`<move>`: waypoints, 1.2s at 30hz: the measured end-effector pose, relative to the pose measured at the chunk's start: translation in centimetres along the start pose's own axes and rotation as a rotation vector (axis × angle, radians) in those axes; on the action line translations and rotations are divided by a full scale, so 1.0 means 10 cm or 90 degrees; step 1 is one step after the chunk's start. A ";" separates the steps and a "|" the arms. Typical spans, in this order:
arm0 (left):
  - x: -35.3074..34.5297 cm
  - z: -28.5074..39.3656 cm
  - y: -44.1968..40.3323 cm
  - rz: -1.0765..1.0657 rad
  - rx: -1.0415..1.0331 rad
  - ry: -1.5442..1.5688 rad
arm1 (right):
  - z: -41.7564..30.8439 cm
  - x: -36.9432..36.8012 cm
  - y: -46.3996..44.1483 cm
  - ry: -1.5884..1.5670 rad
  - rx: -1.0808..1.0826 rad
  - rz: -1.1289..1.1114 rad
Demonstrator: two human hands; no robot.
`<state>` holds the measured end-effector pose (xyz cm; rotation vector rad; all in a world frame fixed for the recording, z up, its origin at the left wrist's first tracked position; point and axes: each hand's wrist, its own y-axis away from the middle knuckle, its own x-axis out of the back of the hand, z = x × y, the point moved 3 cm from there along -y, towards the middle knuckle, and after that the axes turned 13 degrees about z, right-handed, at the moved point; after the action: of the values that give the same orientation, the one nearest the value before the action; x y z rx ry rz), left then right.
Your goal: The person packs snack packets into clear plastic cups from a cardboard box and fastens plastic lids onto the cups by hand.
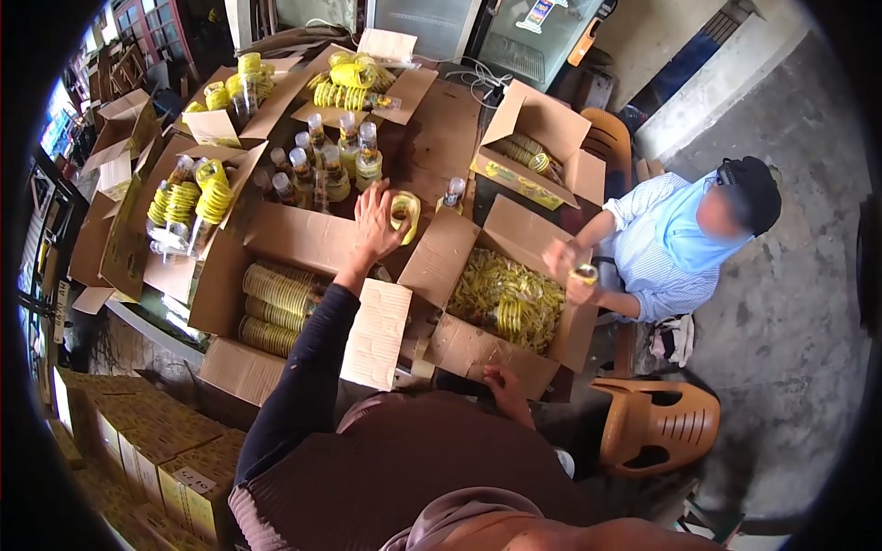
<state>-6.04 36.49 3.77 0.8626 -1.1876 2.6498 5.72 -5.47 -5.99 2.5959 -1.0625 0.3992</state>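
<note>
My left hand reaches over the table with fingers stretched out and spread. Its thumb side is against a yellow ring-shaped roll; a firm grip on it is not visible. Just beyond the fingertips stand several clear plastic bottles with yellowish lower parts. Low in view, my right hand is close to my body, by the near flap of a cardboard box. Its fingers are loosely apart, and I see nothing in them. That box holds many yellow strips and a stack of yellow-banded rounds.
Under my left arm, an open carton holds rows of yellow-rimmed rounds. More cartons line the table. At right, a co-worker handles a small yellow-banded item. An orange chair stands nearby.
</note>
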 end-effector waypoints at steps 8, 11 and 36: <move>-0.38 -0.10 0.13 -0.203 -0.036 -0.136 | 0.00 -0.11 0.12 0.050 0.013 -0.016; -0.49 -0.20 0.10 -0.158 -0.081 -0.138 | 0.06 -0.12 0.18 0.037 0.007 0.000; 0.83 -0.63 -0.30 0.169 -0.002 0.192 | -0.05 -0.36 0.23 0.073 0.088 -0.038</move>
<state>-14.89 42.02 6.85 0.3021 -1.3004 2.8461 1.56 -4.61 -6.43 2.6809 -0.9471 0.6196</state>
